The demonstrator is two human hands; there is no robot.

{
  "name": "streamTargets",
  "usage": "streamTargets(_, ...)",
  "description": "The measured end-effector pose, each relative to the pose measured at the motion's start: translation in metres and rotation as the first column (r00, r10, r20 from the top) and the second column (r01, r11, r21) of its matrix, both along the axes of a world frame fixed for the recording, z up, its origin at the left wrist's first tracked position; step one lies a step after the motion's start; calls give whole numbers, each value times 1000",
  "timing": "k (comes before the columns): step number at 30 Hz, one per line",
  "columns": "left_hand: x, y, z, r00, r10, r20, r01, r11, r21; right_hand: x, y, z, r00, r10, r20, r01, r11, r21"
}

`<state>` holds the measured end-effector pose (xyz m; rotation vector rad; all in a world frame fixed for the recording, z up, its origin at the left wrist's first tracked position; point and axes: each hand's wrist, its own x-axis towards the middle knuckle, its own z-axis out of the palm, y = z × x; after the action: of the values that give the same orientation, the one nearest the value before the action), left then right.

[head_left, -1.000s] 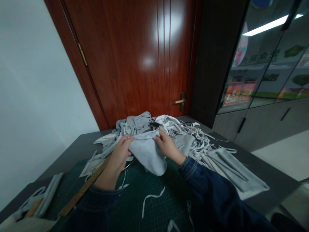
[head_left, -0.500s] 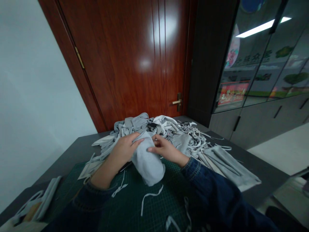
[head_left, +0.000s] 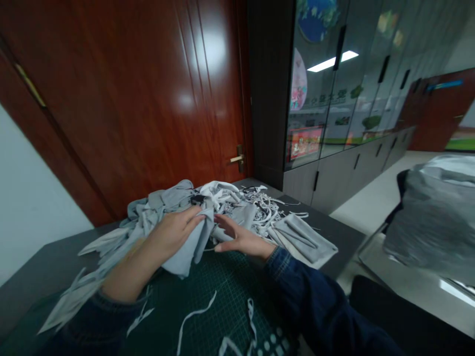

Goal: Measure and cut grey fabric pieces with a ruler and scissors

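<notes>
My left hand (head_left: pixel 170 233) is closed on a folded piece of grey cloth (head_left: pixel 189 249) and holds it just above the green cutting mat (head_left: pixel 222 291). My right hand (head_left: pixel 237 237) hovers beside the cloth with its fingers stretched out flat and nothing in it. Behind both hands lies a heap of grey and white fabric scraps and strips (head_left: pixel 230 202) on the dark table (head_left: pixel 341 237).
Thin white fabric strips (head_left: pixel 193 316) lie on the mat near me. A red wooden door (head_left: pixel 148 99) with a brass handle (head_left: pixel 237 158) stands behind the table. Dark glass-fronted cabinets (head_left: pixel 334 113) run along the right. A grey bundle (head_left: pixel 434 217) sits on a surface at far right.
The view has swung to the right. My right hand let go of the grey cloth and opened flat; my left hand still holds the cloth and has shifted it leftward.
</notes>
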<state>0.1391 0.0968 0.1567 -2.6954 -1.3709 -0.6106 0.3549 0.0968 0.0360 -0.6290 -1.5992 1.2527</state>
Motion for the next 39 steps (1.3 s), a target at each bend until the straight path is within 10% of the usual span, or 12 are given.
streamTargets(3,48,-1,1,991,-133,2,133,989,-62,20,-9,1,994,-88,-62,93,993,73)
streamTargets(7,115,23,-10,953,-240,185,261,960,-98,96,-36,-8,981,-193,22,193,956,-219)
streamTargets(12,220,63,-57,928,-273,254,333,914,-233,202,-70,-21,908,-419,18,392,832,-393)
streamTargets(18,316,98,-115,929,-317,188,367,850,-377,267,-66,-52,766,-581,275,641,722,-260)
streamTargets(25,325,109,-144,975,-209,71,221,929,-299,274,-50,-85,313,-690,652,869,485,97)
streamTargets(30,322,56,-164,970,-238,47,243,960,-142,244,-62,-106,-203,-812,548,576,353,737)
streamTargets(39,307,43,-205,898,-433,-74,384,855,-348,231,-41,-189,-74,-949,306,344,264,901)
